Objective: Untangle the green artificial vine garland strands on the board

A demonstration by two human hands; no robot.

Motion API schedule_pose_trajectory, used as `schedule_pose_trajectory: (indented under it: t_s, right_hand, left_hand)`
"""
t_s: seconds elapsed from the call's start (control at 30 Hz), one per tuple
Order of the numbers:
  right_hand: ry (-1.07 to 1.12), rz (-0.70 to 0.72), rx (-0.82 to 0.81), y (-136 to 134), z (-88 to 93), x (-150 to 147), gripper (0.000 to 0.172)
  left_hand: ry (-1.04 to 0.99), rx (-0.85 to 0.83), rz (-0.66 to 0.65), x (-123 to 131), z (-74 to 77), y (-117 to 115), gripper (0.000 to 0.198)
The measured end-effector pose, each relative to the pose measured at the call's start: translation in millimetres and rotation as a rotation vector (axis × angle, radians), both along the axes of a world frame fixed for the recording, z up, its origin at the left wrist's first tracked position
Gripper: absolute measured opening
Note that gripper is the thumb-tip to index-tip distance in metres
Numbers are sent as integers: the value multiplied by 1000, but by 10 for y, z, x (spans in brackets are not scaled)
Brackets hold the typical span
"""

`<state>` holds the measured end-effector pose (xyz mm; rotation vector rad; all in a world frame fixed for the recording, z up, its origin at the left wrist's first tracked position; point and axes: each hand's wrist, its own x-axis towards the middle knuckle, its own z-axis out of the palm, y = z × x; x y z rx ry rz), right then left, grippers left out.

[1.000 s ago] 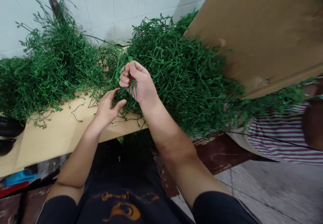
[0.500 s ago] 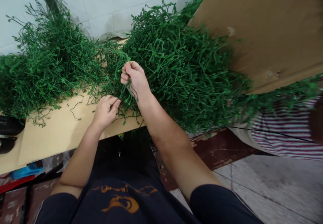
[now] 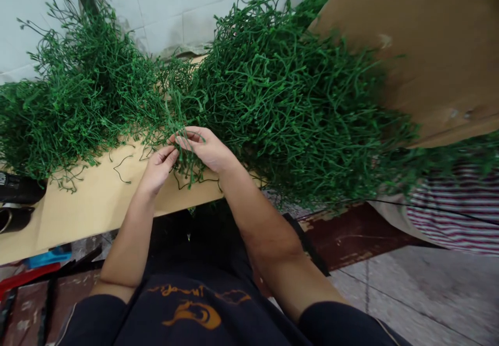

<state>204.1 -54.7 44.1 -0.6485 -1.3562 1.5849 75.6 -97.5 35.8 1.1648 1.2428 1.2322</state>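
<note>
My right hand is closed in a pinch on a few thin green artificial plant stems, which stick up past the fingers and hang below them. Close beside it on the left, my left hand has thumb and fingers pressed together at the same stems; what lies between its fingertips is too small to make out. Both hands are just above the board. Behind the right hand rises a large tangled heap of green stems. A second heap spreads to the left.
A tan board lies under the stems, with some loose dark stems on it. A big brown cardboard sheet leans over the right heap. Black rolls sit at the left edge. A person in a striped garment is at the right.
My right hand has come down toward the board with its stems, next to my left hand. The left hand's fingers have drawn together into a pinch. The view has shifted slightly.
</note>
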Motion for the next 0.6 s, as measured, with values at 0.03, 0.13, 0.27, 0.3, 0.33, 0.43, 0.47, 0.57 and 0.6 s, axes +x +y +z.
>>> schedule_pose_trajectory:
  t_s: [0.03, 0.13, 0.27, 0.3, 0.33, 0.43, 0.47, 0.57, 0.6]
  right_hand:
    - [-8, -20, 30, 7, 5, 4, 29]
    - [-144, -107, 174, 29, -4, -2, 20]
    - [-483, -386, 417, 5, -74, -49, 24]
    - [-542, -433, 455, -9, -92, -64, 23]
    - [-582, -450, 475, -25, -107, -78, 21]
    - [-627, -401, 449, -68, -131, -120, 18]
    - [-633, -378, 428, -78, -134, -130, 19]
    - [-629, -307, 384, -90, -150, -152, 24]
    - [-618, -286, 379, -88, -162, -157, 24]
  left_hand:
    - [30, 11, 9, -25, -18, 5, 19]
    - [107, 65, 105, -129, -75, 28, 17]
    - [104, 93, 209, -258, -74, 26, 28]
    - [84, 86, 200, -273, -60, 23, 33]
    - [70, 82, 182, -278, -45, 23, 38]
    - [64, 82, 154, -253, -33, 68, 37]
    - [60, 75, 170, -240, -45, 101, 33]
    - [22, 2, 245, -230, -122, 229, 25]
    - [23, -18, 265, -238, -156, 276, 26]
